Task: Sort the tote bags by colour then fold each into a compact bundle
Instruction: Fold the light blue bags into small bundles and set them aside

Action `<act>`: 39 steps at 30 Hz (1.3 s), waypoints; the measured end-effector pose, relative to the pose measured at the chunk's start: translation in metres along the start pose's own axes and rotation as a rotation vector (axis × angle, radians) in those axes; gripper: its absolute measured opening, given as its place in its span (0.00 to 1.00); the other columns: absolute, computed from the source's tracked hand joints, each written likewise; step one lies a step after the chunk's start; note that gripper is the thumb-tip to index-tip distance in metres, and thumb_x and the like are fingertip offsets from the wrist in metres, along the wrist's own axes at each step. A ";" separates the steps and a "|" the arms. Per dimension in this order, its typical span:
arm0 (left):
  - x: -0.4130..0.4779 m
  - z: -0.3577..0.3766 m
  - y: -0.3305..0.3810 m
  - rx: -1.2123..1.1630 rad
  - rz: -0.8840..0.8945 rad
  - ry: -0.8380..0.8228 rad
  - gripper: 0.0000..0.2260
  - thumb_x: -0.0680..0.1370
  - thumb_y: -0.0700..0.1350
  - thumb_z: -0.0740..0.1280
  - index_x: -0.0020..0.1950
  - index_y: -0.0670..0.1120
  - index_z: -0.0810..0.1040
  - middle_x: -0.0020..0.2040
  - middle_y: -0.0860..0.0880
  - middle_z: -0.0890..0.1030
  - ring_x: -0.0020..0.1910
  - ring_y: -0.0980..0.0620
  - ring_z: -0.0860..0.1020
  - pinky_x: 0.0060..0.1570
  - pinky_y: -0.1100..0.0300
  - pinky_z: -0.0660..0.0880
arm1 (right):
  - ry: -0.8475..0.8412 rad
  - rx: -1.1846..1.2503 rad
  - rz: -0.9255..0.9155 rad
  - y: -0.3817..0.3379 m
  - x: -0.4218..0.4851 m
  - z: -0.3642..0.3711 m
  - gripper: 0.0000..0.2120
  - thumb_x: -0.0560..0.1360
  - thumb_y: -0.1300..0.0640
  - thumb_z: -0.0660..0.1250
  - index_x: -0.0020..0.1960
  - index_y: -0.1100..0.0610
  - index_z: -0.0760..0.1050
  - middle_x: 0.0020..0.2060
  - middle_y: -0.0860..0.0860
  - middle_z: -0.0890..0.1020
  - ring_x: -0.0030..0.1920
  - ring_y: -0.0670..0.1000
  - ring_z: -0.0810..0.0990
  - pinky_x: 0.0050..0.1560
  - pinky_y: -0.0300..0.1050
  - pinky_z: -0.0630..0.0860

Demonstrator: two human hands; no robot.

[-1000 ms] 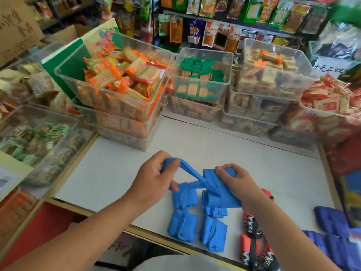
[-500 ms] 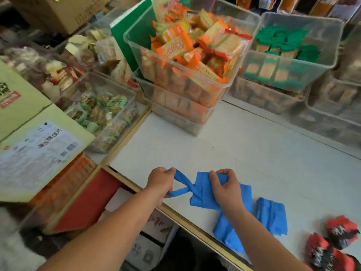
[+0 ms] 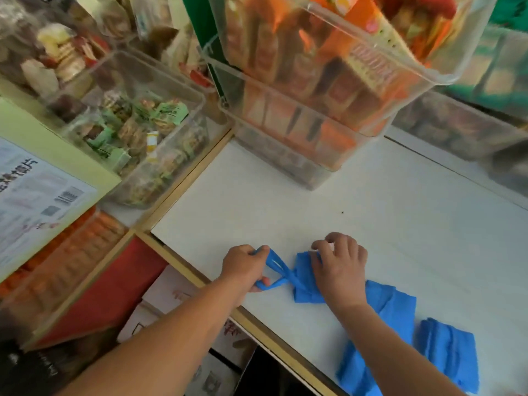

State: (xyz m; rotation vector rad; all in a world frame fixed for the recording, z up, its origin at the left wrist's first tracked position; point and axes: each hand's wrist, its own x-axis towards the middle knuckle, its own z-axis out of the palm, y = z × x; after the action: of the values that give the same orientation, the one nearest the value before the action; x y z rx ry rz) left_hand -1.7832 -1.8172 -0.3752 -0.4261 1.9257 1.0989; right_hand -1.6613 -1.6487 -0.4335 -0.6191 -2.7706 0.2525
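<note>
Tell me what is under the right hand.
The right hand holds down a folded blue tote bag on the white counter; the left hand grips its handles. The fold beneath the palm is covered.

R hand (image 3: 340,270) covers much of the blue tote bag (image 3: 304,287); I can't see the folds beneath. Handle loops (image 3: 275,267) vanish inside L hand (image 3: 243,267). R forearm hides part of the folded blue bags (image 3: 397,307); nearest runs off btm edge. Orange snack bin (image 3: 328,67) cut by top edge, blurred. Carton label (image 3: 37,195) cropped at left, print unreadable. Dark speck (image 3: 342,212): too small to ID.
</note>
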 end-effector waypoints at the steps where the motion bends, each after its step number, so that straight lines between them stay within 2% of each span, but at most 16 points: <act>1: 0.004 0.001 -0.001 0.006 -0.002 0.007 0.15 0.81 0.54 0.68 0.46 0.42 0.77 0.36 0.44 0.76 0.29 0.49 0.82 0.33 0.55 0.83 | 0.005 -0.023 -0.083 -0.005 0.000 0.003 0.11 0.68 0.67 0.72 0.48 0.56 0.80 0.46 0.55 0.78 0.46 0.60 0.76 0.47 0.52 0.66; 3: 0.009 0.004 -0.002 0.018 0.007 0.015 0.15 0.81 0.55 0.68 0.45 0.42 0.77 0.36 0.43 0.77 0.28 0.48 0.82 0.32 0.54 0.83 | -0.014 0.055 -0.082 -0.018 -0.002 0.009 0.13 0.67 0.67 0.63 0.47 0.57 0.80 0.42 0.54 0.78 0.41 0.60 0.76 0.43 0.51 0.69; 6: 0.013 0.005 -0.005 0.044 0.016 0.029 0.16 0.81 0.54 0.68 0.42 0.43 0.75 0.33 0.44 0.76 0.26 0.49 0.81 0.29 0.56 0.81 | -0.036 0.263 0.151 -0.029 -0.012 0.008 0.15 0.72 0.61 0.56 0.51 0.56 0.80 0.44 0.51 0.80 0.42 0.59 0.78 0.45 0.50 0.72; 8: 0.016 0.005 -0.010 0.086 0.032 0.039 0.16 0.81 0.54 0.68 0.40 0.44 0.75 0.33 0.45 0.77 0.25 0.50 0.81 0.29 0.56 0.80 | -0.114 0.267 0.222 -0.035 -0.016 0.003 0.16 0.80 0.46 0.58 0.56 0.53 0.79 0.51 0.49 0.80 0.51 0.58 0.78 0.53 0.53 0.72; 9: 0.018 0.005 -0.012 0.109 0.038 0.047 0.16 0.81 0.54 0.68 0.40 0.44 0.75 0.33 0.46 0.77 0.25 0.50 0.81 0.29 0.56 0.80 | -0.180 0.209 0.213 -0.037 -0.016 0.002 0.23 0.80 0.36 0.56 0.61 0.51 0.79 0.57 0.49 0.79 0.59 0.56 0.77 0.60 0.54 0.71; 12: 0.020 0.008 -0.017 0.132 0.037 0.069 0.16 0.81 0.54 0.68 0.39 0.45 0.76 0.35 0.46 0.79 0.26 0.50 0.81 0.28 0.55 0.80 | -0.430 0.027 0.161 -0.041 -0.011 0.000 0.41 0.74 0.20 0.46 0.79 0.40 0.63 0.80 0.48 0.61 0.81 0.53 0.55 0.79 0.57 0.55; 14: 0.020 0.006 -0.017 0.115 0.028 0.065 0.15 0.81 0.54 0.69 0.40 0.44 0.77 0.33 0.46 0.80 0.27 0.48 0.83 0.31 0.50 0.83 | -0.508 0.002 0.159 -0.042 -0.007 0.003 0.42 0.74 0.19 0.44 0.82 0.38 0.51 0.83 0.46 0.49 0.83 0.52 0.44 0.81 0.58 0.48; 17: 0.024 -0.005 -0.014 0.244 0.092 0.057 0.17 0.78 0.55 0.71 0.44 0.40 0.79 0.32 0.42 0.83 0.33 0.45 0.85 0.36 0.45 0.85 | -0.530 -0.033 0.163 -0.040 -0.005 0.008 0.42 0.73 0.19 0.44 0.82 0.37 0.47 0.83 0.46 0.44 0.83 0.52 0.41 0.81 0.59 0.45; 21: 0.032 -0.036 -0.014 0.678 0.507 0.116 0.17 0.74 0.56 0.75 0.53 0.46 0.76 0.49 0.51 0.79 0.47 0.50 0.79 0.48 0.51 0.80 | -0.559 -0.062 0.136 -0.039 -0.004 0.009 0.41 0.73 0.19 0.42 0.82 0.36 0.45 0.83 0.46 0.41 0.82 0.53 0.38 0.80 0.60 0.43; 23: 0.033 -0.053 -0.016 0.905 1.060 0.082 0.11 0.76 0.48 0.74 0.53 0.47 0.75 0.53 0.52 0.75 0.51 0.51 0.75 0.49 0.53 0.77 | -0.564 -0.065 0.096 -0.036 -0.002 0.010 0.41 0.73 0.19 0.41 0.81 0.35 0.44 0.83 0.47 0.39 0.82 0.54 0.37 0.80 0.60 0.42; 25: 0.035 -0.060 -0.023 1.157 1.481 -0.153 0.04 0.78 0.42 0.71 0.48 0.47 0.76 0.52 0.50 0.76 0.52 0.48 0.75 0.53 0.52 0.76 | -0.539 -0.059 0.038 -0.031 0.004 0.012 0.42 0.73 0.18 0.43 0.82 0.36 0.47 0.83 0.47 0.41 0.83 0.54 0.39 0.80 0.61 0.44; 27: 0.043 -0.062 -0.032 1.366 1.579 -0.311 0.05 0.80 0.48 0.69 0.50 0.47 0.79 0.56 0.50 0.78 0.60 0.47 0.77 0.67 0.50 0.73 | -0.553 -0.080 -0.027 -0.024 0.013 0.012 0.43 0.72 0.18 0.44 0.82 0.35 0.47 0.83 0.47 0.42 0.83 0.54 0.41 0.80 0.61 0.45; 29: 0.056 -0.064 -0.035 1.475 1.563 -0.339 0.12 0.80 0.55 0.68 0.54 0.47 0.81 0.63 0.50 0.78 0.68 0.48 0.74 0.73 0.51 0.69 | -0.569 -0.099 -0.071 -0.016 0.024 0.012 0.44 0.71 0.17 0.44 0.82 0.35 0.46 0.83 0.45 0.42 0.83 0.53 0.41 0.80 0.61 0.44; 35: 0.062 -0.052 -0.021 1.397 1.733 -0.357 0.03 0.80 0.42 0.67 0.46 0.45 0.78 0.51 0.48 0.78 0.55 0.46 0.78 0.72 0.49 0.67 | -0.476 -0.026 -0.124 0.005 0.043 0.015 0.45 0.70 0.16 0.44 0.80 0.36 0.58 0.83 0.45 0.52 0.83 0.53 0.51 0.80 0.63 0.51; 37: 0.060 -0.047 -0.022 1.332 1.866 -0.390 0.06 0.82 0.37 0.63 0.47 0.44 0.78 0.49 0.46 0.80 0.60 0.45 0.78 0.75 0.49 0.65 | -0.446 -0.028 -0.139 0.007 0.040 0.018 0.42 0.71 0.17 0.46 0.79 0.37 0.60 0.83 0.46 0.54 0.82 0.54 0.53 0.79 0.63 0.52; 39: 0.052 -0.046 -0.012 1.243 1.884 -0.442 0.09 0.85 0.40 0.60 0.46 0.45 0.76 0.45 0.46 0.80 0.56 0.44 0.80 0.69 0.49 0.72 | -0.414 -0.004 -0.145 0.007 0.038 0.020 0.40 0.73 0.19 0.48 0.78 0.37 0.63 0.82 0.46 0.57 0.82 0.54 0.55 0.79 0.64 0.54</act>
State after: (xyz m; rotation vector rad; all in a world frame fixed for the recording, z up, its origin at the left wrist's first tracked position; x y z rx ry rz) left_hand -1.8293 -1.8562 -0.4124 2.3989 1.7639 0.4497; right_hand -1.6972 -1.6276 -0.4450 -0.3985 -3.1939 0.3810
